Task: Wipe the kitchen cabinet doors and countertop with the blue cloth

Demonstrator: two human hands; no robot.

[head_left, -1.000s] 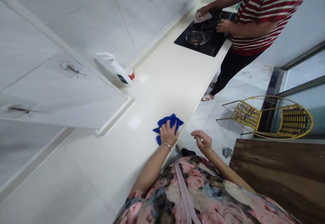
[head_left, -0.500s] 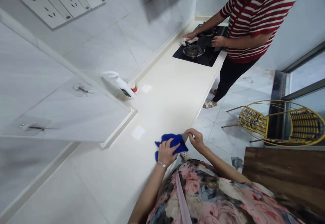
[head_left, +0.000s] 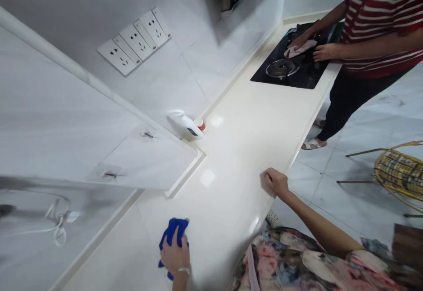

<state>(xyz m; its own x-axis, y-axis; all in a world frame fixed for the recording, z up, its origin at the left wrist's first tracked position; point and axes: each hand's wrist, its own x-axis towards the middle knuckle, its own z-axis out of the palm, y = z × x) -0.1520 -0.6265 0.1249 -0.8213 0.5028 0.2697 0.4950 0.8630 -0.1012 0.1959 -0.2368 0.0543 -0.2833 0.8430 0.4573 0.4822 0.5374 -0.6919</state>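
My left hand (head_left: 175,253) presses a blue cloth (head_left: 177,228) flat against the cream countertop (head_left: 231,159), near the lower middle of the view. Its fingers are spread over the folds, and a bracelet circles the wrist. At the counter's front edge, my right hand (head_left: 276,182) rests with its fingers curled in. Whatever those fingers hold, if anything, is hidden.
A white bottle (head_left: 188,123) and a red-and-white container (head_left: 200,124) stand against the wall by a jutting wall corner (head_left: 185,167). Farther along, a person in a striped top (head_left: 380,13) holds a pale cloth (head_left: 300,49) on the black gas hob (head_left: 264,73). A woven chair (head_left: 396,172) stands right.
My left hand has carried the blue cloth left and toward me across the counter. My right hand has left the small greyish piece beside the cloth and now rests curled on the edge.
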